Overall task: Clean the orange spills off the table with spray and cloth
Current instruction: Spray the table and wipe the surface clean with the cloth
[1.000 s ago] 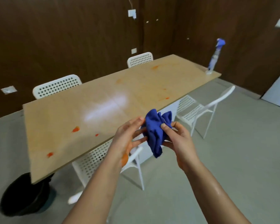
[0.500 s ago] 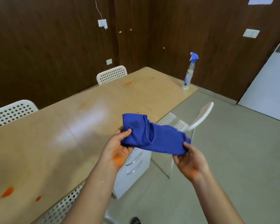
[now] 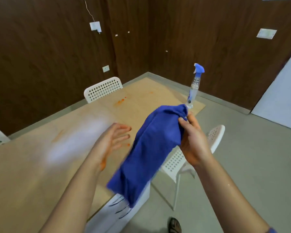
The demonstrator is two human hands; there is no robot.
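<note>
Release: left hand (image 3: 112,140) fingers now spread empty; soft blue fabric cloth (image 3: 146,152) hangs below pinching right hand (image 3: 193,142) fingers. Spraying can likely follow.

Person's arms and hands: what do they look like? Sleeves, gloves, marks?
Both forearms are bare; no gloves, watch or rings show. The left hand has orange smears on the heel of its palm and near the wrist. The right hand shows none; a sliver of blue sleeve shows at its elbow.
</note>
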